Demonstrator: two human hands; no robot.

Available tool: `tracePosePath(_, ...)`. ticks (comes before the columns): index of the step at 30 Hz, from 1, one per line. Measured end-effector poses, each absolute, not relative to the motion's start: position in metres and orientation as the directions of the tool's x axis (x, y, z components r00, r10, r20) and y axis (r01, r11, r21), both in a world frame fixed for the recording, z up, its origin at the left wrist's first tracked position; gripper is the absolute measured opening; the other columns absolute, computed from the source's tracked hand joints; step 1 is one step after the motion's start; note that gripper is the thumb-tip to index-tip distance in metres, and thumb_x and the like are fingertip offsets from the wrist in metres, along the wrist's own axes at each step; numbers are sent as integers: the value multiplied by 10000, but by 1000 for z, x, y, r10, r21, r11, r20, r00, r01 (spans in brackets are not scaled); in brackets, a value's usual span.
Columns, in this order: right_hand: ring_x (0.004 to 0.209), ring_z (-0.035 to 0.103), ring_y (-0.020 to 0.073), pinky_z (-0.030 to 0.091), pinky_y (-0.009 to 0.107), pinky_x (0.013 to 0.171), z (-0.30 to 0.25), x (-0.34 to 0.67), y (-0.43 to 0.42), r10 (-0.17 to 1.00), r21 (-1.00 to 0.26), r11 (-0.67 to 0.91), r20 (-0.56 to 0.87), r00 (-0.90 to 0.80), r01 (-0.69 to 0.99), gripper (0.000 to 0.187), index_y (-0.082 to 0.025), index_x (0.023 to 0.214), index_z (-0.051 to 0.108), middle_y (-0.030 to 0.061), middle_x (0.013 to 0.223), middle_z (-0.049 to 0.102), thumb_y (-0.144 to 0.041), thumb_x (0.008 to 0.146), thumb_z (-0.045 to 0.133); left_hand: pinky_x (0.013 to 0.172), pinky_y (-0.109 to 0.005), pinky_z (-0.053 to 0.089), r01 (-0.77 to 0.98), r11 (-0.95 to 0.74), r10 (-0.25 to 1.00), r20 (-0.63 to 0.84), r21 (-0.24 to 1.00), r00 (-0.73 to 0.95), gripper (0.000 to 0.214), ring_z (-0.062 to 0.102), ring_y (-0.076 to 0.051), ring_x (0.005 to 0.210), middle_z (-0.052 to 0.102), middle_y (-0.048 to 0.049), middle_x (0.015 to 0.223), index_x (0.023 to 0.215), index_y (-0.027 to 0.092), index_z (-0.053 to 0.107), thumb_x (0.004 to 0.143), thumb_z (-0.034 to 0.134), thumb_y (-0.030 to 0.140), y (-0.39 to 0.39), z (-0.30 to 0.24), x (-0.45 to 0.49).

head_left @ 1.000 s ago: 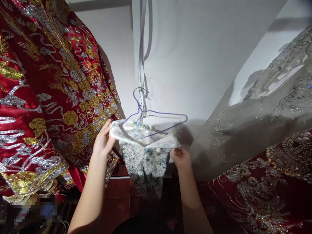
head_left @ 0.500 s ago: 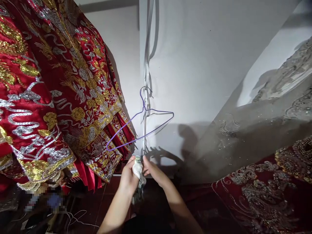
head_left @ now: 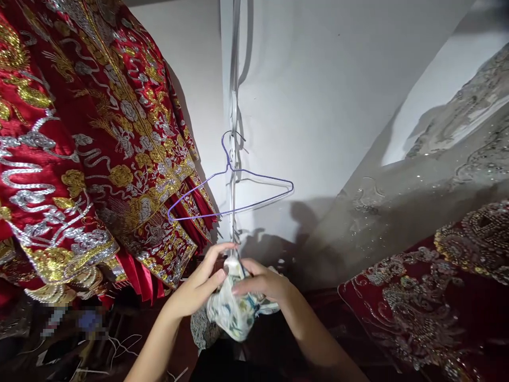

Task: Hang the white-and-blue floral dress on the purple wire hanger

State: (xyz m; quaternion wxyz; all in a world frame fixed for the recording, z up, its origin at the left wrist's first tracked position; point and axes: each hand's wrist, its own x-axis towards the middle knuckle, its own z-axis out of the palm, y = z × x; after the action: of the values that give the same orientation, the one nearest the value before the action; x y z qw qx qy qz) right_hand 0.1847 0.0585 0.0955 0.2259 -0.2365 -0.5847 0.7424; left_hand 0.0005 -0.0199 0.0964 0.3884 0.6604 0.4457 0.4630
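Observation:
Low in the middle of the head view hangs a bunched white patterned cloth with blue, green and yellow marks; its kind is unclear. On its right side, my right hand grips it, thumb and fingers closed on the upper folds. At its upper left is my left hand, thumb and forefinger spread apart beside the cloth's top. A purple wire hanger dangles above both hands, bare of clothing. Its hook is on a pale vertical strip along the wall.
Red jackets with gold and silver embroidery hang at the left. At the right are a sheer beaded fabric and a dark red beaded garment. Cables and clutter lie low at the left.
The cloth has spread out into a wider, lower-hanging bundle. My left hand's fingers have come apart, and my right hand has closed over the cloth. The hanger has turned nearly level.

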Motion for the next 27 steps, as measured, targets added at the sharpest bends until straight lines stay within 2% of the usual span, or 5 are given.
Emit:
tracePosePath(3, 878, 603, 216, 483, 307, 775, 122, 203, 67, 398, -965, 231, -25, -917, 127, 144, -207, 861, 678, 13, 919, 684, -162, 725, 658, 896, -325, 455, 327, -188, 942, 76, 926, 328, 459, 576, -213, 924, 653, -67, 947, 951, 168, 662, 1003, 367, 515, -6, 71, -7)
tracePosePath(6, 755, 562, 162, 431, 253, 675, 147, 222, 84, 612, -859, 426, 42, -789, 284, 154, -198, 817, 618, -18, 786, 617, -104, 737, 526, 652, -260, 376, 456, -157, 949, 5, 876, 316, 530, 435, -138, 656, 478, 8, 650, 636, 159, 514, 980, 404, 546, 2, 48, -20)
tracePosePath(14, 873, 609, 202, 462, 301, 826, 121, 173, 147, 843, -812, 518, 430, -325, 270, 314, -246, 1134, 623, 34, 953, 663, -294, 838, 531, 578, -240, 278, 469, -83, 991, 121, 879, -53, 460, 341, -121, 622, 369, 25, 624, 629, 170, 460, 931, 509, 515, 1, 57, -95)
tracePosePath(22, 596, 411, 150, 297, 275, 580, 95, 172, 163, 863, -695, 501, 440, -247, 515, 189, -219, 603, 439, -24, 558, 403, -286, 775, 479, 591, -271, 347, 753, -25, 973, -158, 658, 171, 378, 476, -168, 581, 555, -12, 614, 617, 192, 573, 893, 547, 448, 6, 69, -132)
tracePosePath(27, 575, 350, 148, 238, 281, 541, 108, 188, 152, 876, -690, 465, 448, -178, 555, 231, -224, 591, 355, -28, 534, 320, -318, 770, 464, 858, -347, 454, 783, -203, 977, 178, 588, 120, 209, 623, -252, 932, 660, -102, 992, 922, 186, 643, 923, 468, 300, 32, 101, -135)
